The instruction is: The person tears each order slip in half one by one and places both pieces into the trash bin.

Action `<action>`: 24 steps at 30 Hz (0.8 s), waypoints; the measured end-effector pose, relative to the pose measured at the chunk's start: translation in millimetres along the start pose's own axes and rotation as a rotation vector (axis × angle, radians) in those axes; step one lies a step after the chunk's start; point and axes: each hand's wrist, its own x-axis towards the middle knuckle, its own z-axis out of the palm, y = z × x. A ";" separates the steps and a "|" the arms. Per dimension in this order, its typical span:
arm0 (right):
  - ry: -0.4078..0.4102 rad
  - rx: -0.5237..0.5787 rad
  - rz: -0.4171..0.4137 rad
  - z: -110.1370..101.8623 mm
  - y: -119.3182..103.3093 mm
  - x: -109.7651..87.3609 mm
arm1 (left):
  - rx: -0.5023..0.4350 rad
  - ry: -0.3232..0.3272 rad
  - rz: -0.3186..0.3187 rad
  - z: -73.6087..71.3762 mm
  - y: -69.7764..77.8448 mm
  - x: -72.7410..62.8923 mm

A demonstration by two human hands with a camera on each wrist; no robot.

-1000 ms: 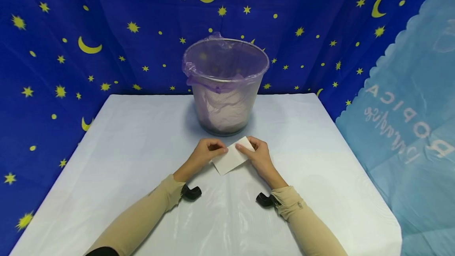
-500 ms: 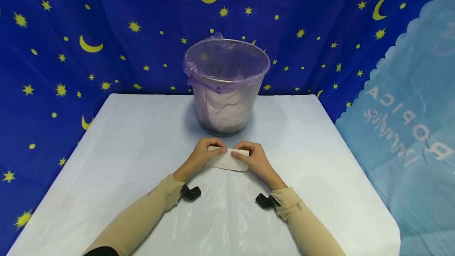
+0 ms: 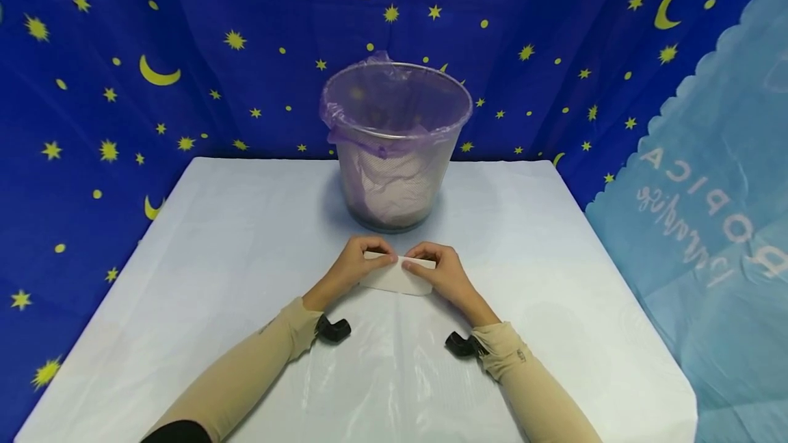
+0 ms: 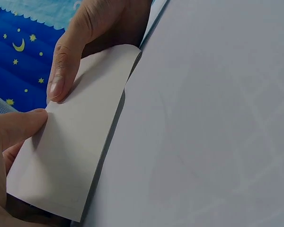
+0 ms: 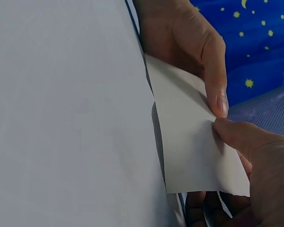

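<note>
Between both hands is a small piece of white paper (image 3: 397,283), its long upper edge nearly level in the head view. My left hand (image 3: 355,266) pinches the left part of that edge, thumb on the near face. The right hand (image 3: 447,275) pinches it on the right in the same way, and the two thumb tips lie close together. In the left wrist view the paper (image 4: 83,142) bows slightly between the thumbs and its free edge. Fingers behind the paper (image 5: 189,142) are mostly hidden in the right wrist view.
Just beyond the hands stands a mesh wastebasket (image 3: 394,186) lined with a purple translucent bag (image 3: 353,130). A white cloth covers the table (image 3: 258,224). Behind hangs a blue curtain (image 3: 203,39) with moons and stars, and a light-blue cloth (image 3: 708,279) hangs at the right.
The paper has turned from a slant, right corner raised, to nearly level. My right hand has shifted its grip inward along the upper edge. During the last half second the hands hardly move.
</note>
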 end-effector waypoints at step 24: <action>0.017 -0.131 -0.119 3.5 -13.1 -1.3 | 0.011 -0.038 -0.048 0.6 8.9 -0.9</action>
